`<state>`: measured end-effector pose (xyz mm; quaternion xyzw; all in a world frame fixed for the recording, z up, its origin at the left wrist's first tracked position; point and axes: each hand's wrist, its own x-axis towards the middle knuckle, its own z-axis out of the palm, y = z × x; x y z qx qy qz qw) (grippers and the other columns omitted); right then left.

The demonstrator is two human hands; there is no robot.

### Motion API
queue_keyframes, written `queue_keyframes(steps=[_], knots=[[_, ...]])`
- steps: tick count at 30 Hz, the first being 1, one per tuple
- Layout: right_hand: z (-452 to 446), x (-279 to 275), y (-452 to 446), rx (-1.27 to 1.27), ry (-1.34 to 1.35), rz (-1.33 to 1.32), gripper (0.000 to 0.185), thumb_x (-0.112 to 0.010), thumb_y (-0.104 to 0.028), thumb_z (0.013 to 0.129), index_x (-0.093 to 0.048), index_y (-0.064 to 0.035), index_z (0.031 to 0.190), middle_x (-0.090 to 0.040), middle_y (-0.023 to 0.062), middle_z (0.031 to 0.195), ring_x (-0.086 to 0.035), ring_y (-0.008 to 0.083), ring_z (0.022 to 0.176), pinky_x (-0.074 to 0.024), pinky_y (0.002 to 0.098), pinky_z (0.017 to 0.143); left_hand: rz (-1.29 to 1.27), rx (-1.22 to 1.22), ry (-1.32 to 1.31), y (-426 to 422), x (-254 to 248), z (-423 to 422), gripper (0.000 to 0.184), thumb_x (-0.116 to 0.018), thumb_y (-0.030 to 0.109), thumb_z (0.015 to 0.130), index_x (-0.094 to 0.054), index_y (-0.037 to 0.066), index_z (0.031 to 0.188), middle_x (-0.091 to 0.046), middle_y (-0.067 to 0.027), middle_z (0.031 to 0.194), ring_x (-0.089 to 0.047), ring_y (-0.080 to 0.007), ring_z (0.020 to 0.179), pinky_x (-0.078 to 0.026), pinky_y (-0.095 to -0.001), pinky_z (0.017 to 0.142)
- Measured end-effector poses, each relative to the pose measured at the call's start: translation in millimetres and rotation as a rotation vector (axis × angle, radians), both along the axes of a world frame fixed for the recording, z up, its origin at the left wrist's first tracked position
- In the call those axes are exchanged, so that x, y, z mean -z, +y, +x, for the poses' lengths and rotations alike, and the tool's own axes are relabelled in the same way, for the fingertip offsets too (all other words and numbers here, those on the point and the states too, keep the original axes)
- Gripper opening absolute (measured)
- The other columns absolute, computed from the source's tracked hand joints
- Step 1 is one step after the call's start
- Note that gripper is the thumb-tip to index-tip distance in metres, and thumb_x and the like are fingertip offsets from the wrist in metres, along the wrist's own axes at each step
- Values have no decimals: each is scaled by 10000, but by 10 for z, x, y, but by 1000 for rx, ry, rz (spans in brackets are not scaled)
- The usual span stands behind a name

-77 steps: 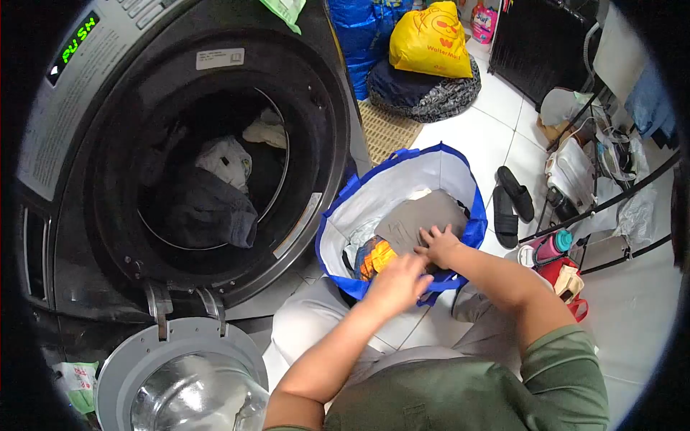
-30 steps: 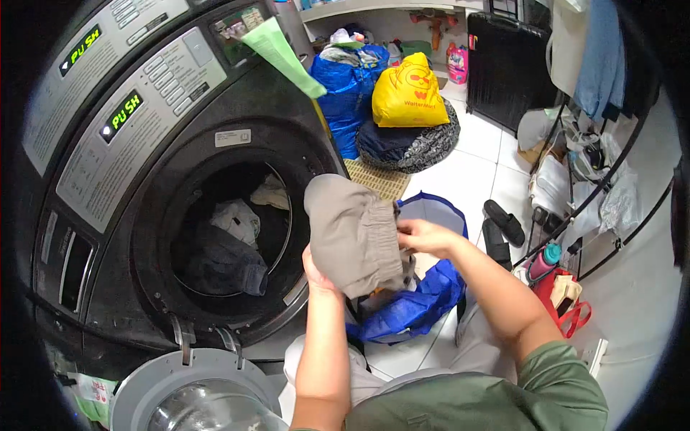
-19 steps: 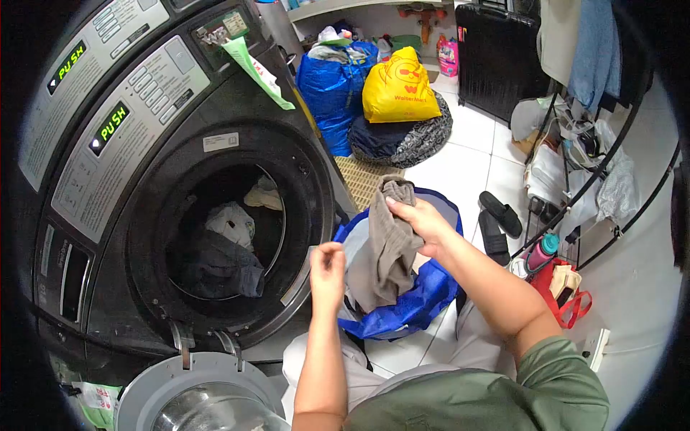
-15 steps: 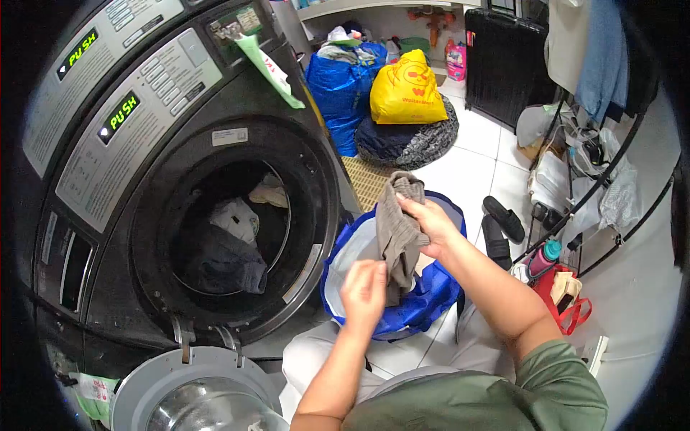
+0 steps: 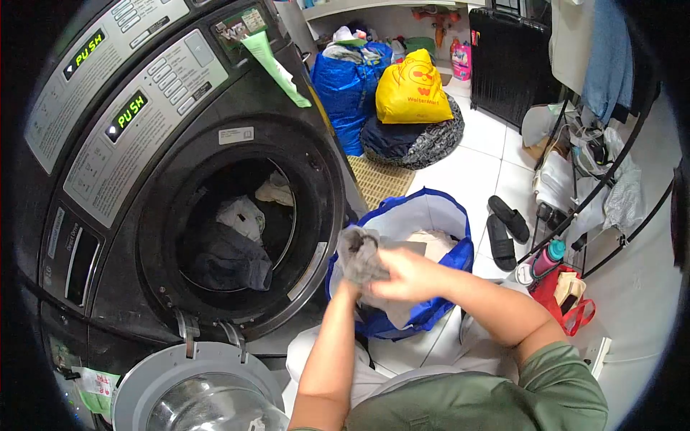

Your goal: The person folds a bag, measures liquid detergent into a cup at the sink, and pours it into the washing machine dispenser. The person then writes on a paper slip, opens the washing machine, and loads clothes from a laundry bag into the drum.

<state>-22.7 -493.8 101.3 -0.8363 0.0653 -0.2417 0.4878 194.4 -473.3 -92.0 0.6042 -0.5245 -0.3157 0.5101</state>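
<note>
A grey-brown garment (image 5: 359, 258) hangs bunched above the blue bag, in front of the washing machine's opening. My right hand (image 5: 404, 276) is closed on its side, with the thumb pressed on the cloth. My left hand (image 5: 349, 289) shows only at the wrist; the cloth covers its fingers, so I cannot see whether they grip. Below, the blue bag (image 5: 471, 255) with a white lining stands open and has pale cloth (image 5: 433, 244) inside. To the left, the machine's drum holds a dark garment (image 5: 233, 258) and a white garment (image 5: 242, 218).
The round machine door (image 5: 136, 388) is swung open at the lower left. Behind the bag are a full blue bag (image 5: 345, 90), a yellow bag (image 5: 415, 93) and a black suitcase (image 5: 514, 61). Black slippers (image 5: 501, 241), a bottle (image 5: 550, 257) and a rack (image 5: 611, 172) are on the right.
The garment has moved left and is now bunched over my left hand, which was beside it with its fingers showing. My right hand has moved down and left with the cloth.
</note>
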Motion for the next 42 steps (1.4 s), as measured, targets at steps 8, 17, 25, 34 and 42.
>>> queue_keyframes(steps=[8, 17, 25, 34, 42], knots=[[2, 122, -617, 479, -80, 761, 291, -625, -109, 889, -640, 35, 1141, -701, 110, 1061, -679, 202, 922, -545, 355, 832, 338, 63, 147, 398, -916, -331, 618, -595, 349, 950, -458, -15, 1429, -523, -169, 1408, -490, -260, 1301, -379, -354, 1082], [156, 170, -457, 291, -185, 691, 321, -639, -247, 954, -644, 6, 1151, -701, 82, 989, -668, 169, 949, -531, 315, 824, 6, -387, 666, 285, -1426, -449, 436, -533, 303, 1028, -509, -41, 1295, -647, -141, 1191, -615, -256, 1105, -489, -397, 962], [409, 731, -19, 494, 344, 50, 274, -541, -164, 900, -672, 32, 1039, -653, 320, 972, -662, 438, 977, -512, 483, 862, -169, -439, 232, 354, -1330, -811, 390, -490, 246, 1032, -525, -19, 1316, -629, -176, 1207, -622, -292, 1063, -478, -398, 948], [241, 396, -313, 242, -235, 844, 352, -635, -196, 908, -634, -8, 1205, -675, 250, 1120, -648, 374, 1058, -508, 431, 909, -541, 320, -419, 700, -1420, -2003, 780, -485, -121, 649, -528, 46, 1410, -519, -162, 823, -572, -358, 770, -503, -416, 803], [275, 466, 2, 284, 47, 358, 350, -642, -195, 908, -636, -17, 1209, -668, 240, 1148, -639, 368, 1076, -502, 428, 923, -436, 403, -373, 782, -1188, -1897, 848, -479, -81, 635, -445, 68, 1469, -495, -177, 867, -522, -365, 795, -485, -435, 794]])
